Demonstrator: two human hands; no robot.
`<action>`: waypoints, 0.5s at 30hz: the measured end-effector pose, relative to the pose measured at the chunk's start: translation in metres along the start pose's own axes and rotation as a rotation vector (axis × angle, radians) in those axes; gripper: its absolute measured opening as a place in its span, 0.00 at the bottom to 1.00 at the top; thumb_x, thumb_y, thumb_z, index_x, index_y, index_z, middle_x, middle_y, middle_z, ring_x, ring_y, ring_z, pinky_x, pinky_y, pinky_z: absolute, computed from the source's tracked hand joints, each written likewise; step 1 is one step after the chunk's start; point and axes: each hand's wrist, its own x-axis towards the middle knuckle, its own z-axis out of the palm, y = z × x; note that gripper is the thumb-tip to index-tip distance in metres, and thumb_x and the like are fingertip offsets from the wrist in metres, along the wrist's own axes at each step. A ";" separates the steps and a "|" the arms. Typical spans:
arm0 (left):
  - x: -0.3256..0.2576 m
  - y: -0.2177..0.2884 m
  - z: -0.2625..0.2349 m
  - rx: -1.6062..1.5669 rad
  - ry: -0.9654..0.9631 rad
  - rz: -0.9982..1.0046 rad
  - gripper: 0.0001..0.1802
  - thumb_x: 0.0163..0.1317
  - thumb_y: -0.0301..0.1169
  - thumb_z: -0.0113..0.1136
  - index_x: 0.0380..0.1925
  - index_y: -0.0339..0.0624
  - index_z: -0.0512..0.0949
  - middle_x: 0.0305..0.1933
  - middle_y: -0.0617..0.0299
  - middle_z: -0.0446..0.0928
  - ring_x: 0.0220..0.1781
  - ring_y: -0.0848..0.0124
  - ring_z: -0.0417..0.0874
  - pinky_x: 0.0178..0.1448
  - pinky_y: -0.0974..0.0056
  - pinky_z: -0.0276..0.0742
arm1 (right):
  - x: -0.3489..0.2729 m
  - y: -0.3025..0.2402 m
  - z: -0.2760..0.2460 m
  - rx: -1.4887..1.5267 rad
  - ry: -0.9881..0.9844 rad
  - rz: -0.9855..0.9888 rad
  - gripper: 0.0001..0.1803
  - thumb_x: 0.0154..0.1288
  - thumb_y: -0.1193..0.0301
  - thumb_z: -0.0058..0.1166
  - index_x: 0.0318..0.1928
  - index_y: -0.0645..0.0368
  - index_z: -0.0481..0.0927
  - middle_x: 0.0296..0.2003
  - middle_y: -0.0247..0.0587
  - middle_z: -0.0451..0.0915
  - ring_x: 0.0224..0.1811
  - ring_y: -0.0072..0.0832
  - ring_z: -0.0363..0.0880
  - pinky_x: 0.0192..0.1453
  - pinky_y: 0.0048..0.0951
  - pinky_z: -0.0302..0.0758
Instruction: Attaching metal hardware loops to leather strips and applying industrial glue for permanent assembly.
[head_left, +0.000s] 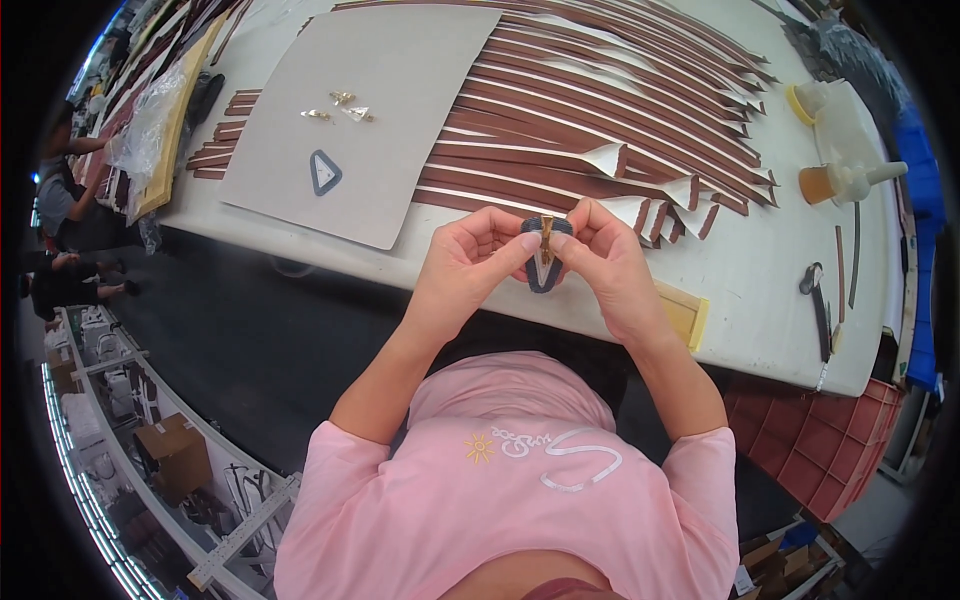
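- On the left of the bench (300, 215) lies a grey board (400, 90) with a second dark blue triangular patch (324, 172) and a few small gold fittings (340, 108) on it, well apart from the hands; it seems sensible to leave those parts spread out so one can be picked without disturbing the others.
- The left hand (470, 262) is closed in a pinch, thumb and forefinger pressed on the left edge of a dark blue triangular patch (541, 280) held just in front of the bench edge, above the lap.
- A thin gold clip (546, 240) stands upright across the middle of that patch, between the two hands; it probably needs to sit straight on the centre line, so the patch should be kept flat and taut.
- The right hand (610, 265) is also closed in a pinch, its fingers on the right edge of the patch and touching the clip; steady, even pressure from both sides would likely keep the clip from skewing.
- Behind the hands, brown strips (600, 110) fan out across the bench, with glue bottles (845, 180) at the far right.
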 end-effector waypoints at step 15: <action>0.005 -0.009 0.003 -0.053 0.061 0.032 0.06 0.66 0.27 0.63 0.36 0.35 0.80 0.34 0.61 0.83 0.34 0.79 0.82 0.38 0.72 0.80 | 0.010 0.007 -0.005 0.064 -0.016 -0.006 0.09 0.69 0.70 0.57 0.44 0.62 0.77 0.34 0.30 0.79 0.38 0.15 0.76 0.42 0.19 0.73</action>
